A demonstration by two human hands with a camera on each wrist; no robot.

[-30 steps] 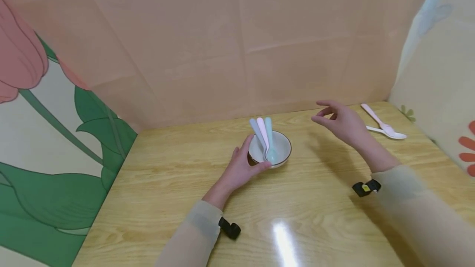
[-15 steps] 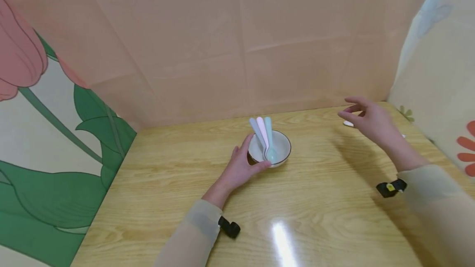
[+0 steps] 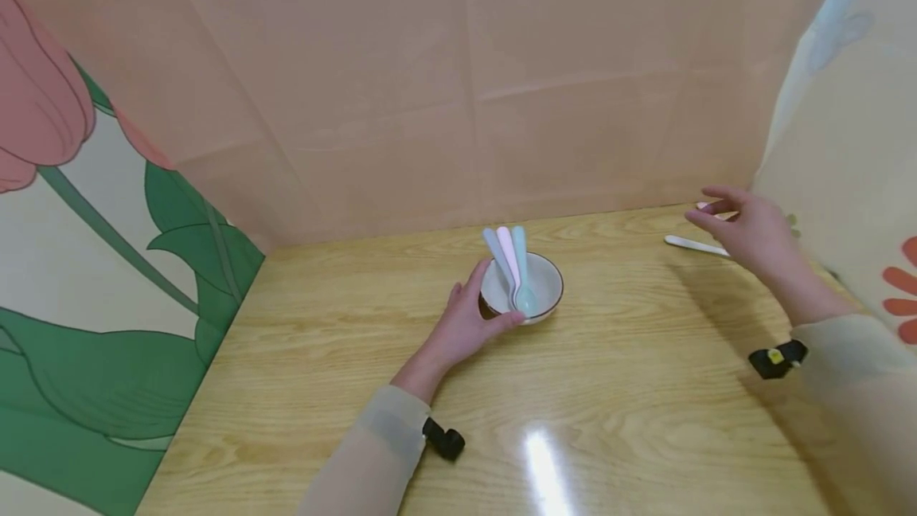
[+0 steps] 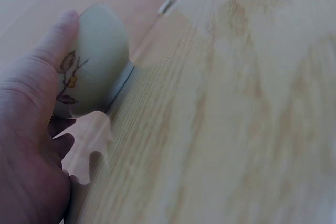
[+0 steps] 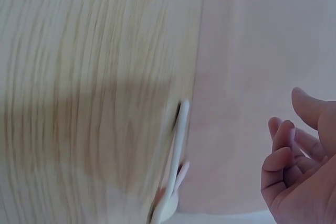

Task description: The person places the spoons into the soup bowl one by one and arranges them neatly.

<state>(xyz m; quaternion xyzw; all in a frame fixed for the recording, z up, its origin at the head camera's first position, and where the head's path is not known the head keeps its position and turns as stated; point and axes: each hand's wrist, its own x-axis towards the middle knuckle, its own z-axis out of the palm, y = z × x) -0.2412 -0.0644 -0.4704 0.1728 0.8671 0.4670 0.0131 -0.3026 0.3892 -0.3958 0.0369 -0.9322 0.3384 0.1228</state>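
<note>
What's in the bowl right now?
Three spoons, blue, pink and teal, heads inside the bowl, handles leaning over its far-left rim. Left hand grips the bowl.

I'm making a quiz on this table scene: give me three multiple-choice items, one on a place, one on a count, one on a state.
1. Where does the bowl stand?
A. near the middle of the table
B. at the table's near edge
C. on the floor

2. How many spoons are in the bowl?
A. one
B. three
C. five

3. What is the right hand doing?
A. gripping the bowl
B. lying flat on the table
C. empty, fingers relaxed, over the loose spoons on the table

Answers:
1 A: the bowl sits mid-table, with the left hand holding its side.
2 B: three pastel handles lean on its rim.
3 C: the head view shows it by the far right corner, nothing in its fingers.
</note>
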